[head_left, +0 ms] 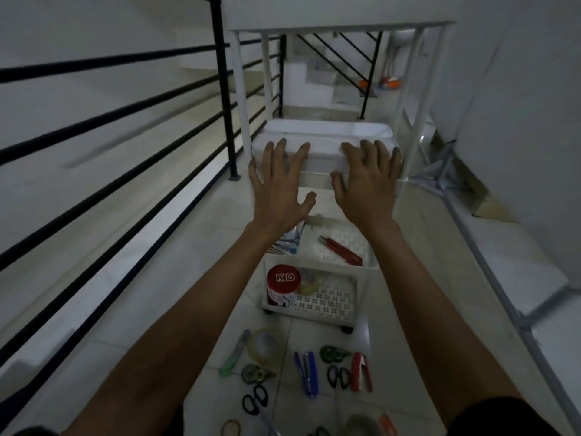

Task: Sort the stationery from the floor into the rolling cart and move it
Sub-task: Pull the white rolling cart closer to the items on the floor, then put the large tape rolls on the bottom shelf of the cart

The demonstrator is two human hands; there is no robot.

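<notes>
A white rolling cart (361,297) stands on the tiled floor in front of me. Its middle tier holds a red cutter (341,250) and some pens (287,245); its lower tier holds a red-lidded jar (283,286) and a tape roll (309,289). My left hand (278,184) and my right hand (366,180) reach forward over the cart with fingers spread, fingertips at the near edge of a white box (327,133). On the floor near me lie a green cutter (234,354), clear tape (264,346), blue staplers (306,372), a red stapler (361,371) and black scissors (254,401).
A black stair railing (224,89) runs along the left. A white table frame (418,99) stands over the white box, with grey rods (490,265) lying along the right wall. More tape rolls (361,424) sit at the bottom edge.
</notes>
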